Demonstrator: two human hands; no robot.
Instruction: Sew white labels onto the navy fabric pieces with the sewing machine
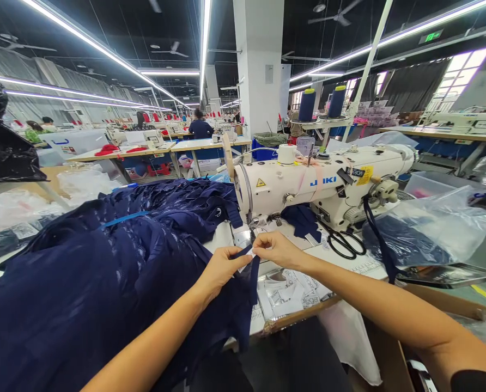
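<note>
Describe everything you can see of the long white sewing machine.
The long white sewing machine, its casing like smooth painted metal, stands upright on the white table, rounded arm running sideways. Blue JUKI lettering marks the front, crossed by a thin peach strip draped around the arm. A yellow triangle warning sticker sits near the left end; flat black labels and a yellow sticker are toward the right. A round white cap rises on top. Navy cloth lies beneath the arm. The needle cannot be made out.

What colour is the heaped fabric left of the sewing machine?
The heaped fabric is dark navy blue, seen best in the head view.
</note>
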